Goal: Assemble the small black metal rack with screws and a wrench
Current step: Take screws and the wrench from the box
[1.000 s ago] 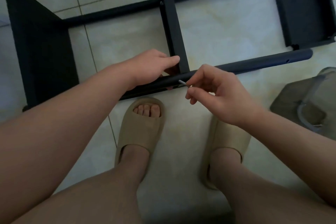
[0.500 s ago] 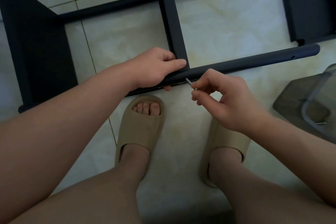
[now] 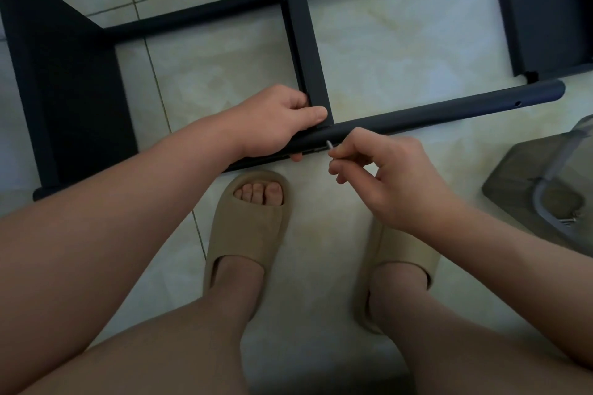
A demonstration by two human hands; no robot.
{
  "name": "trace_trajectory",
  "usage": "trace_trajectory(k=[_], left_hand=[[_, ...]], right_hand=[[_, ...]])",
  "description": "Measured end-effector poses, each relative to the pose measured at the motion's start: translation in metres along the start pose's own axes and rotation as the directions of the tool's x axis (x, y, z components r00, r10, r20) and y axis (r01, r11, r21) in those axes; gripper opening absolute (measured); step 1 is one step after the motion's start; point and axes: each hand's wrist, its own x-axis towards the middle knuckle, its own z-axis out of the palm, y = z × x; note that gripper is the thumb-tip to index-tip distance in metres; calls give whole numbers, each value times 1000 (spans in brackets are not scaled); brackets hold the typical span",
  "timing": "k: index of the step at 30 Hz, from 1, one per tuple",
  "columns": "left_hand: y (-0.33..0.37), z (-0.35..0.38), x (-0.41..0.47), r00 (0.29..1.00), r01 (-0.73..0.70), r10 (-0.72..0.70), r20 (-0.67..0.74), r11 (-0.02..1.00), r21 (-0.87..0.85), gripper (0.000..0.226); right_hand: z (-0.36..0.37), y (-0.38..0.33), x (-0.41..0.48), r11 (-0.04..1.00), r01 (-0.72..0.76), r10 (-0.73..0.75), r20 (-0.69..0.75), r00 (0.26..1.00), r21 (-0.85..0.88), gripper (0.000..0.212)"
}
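Head view: right hand [image 3: 394, 179] pinched a thin silver pin [image 3: 329, 145], its tip pointing far-left at the near face of the left-right black tube [image 3: 449, 111] the left hand [image 3: 276, 125] gripped

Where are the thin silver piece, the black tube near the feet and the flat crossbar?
thin silver piece [image 3: 329, 144]: head view, exposed tip.
black tube [image 3: 449, 110]: head view, right half.
flat crossbar [image 3: 305, 42]: head view, middle.
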Motion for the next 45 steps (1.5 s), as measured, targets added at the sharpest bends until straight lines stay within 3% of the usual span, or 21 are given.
trace_trajectory(k=[6, 12, 15, 18, 22, 26, 31, 35, 41, 45], left_hand=[[-2, 1, 0, 1000, -4, 4, -3, 999, -35, 35], [-3, 2, 0, 1000, -8, 8, -12, 999, -40, 37], [-2, 2, 0, 1000, -16, 15, -16, 999, -49, 37], [-2, 1, 0, 1000, -11, 10, -5, 998, -56, 35], [-3, 0, 0, 1000, -14, 14, 3, 996, -87, 33], [-4, 0, 2, 1000, -7, 8, 7, 996, -91, 33], [-5, 1, 4, 1000, 0, 1, 6, 995, -104, 35], [-5, 0, 5, 1000, -5, 6, 13, 995, -96, 38], [-6, 1, 4, 1000, -15, 15, 2, 993, -115, 32], [-4, 1, 3, 999, -31, 29, -12, 989, -147, 32]], right_hand=[[7, 2, -1, 989, -91, 98, -50, 994, 116, 1], [8, 2, 1, 999, -21, 24, -99, 995, 25, 6], [12, 2, 3, 998, -50, 54, -97, 994, 44, 4], [15, 2, 2, 962, -176, 195, -75, 978, 211, 2], [20, -3, 3, 761, -310, 395, -28, 918, 570, 19], [22, -6, 4, 712, -315, 423, -25, 906, 628, 22], [21, -4, 5, 815, -291, 365, -55, 929, 502, 22], [16, -1, 8, 950, -222, 239, -55, 970, 219, 11], [12, -8, 11, 937, -301, 317, -71, 946, 179, 31], [4, -13, 21, 934, -319, 313, -59, 948, -160, 20]])
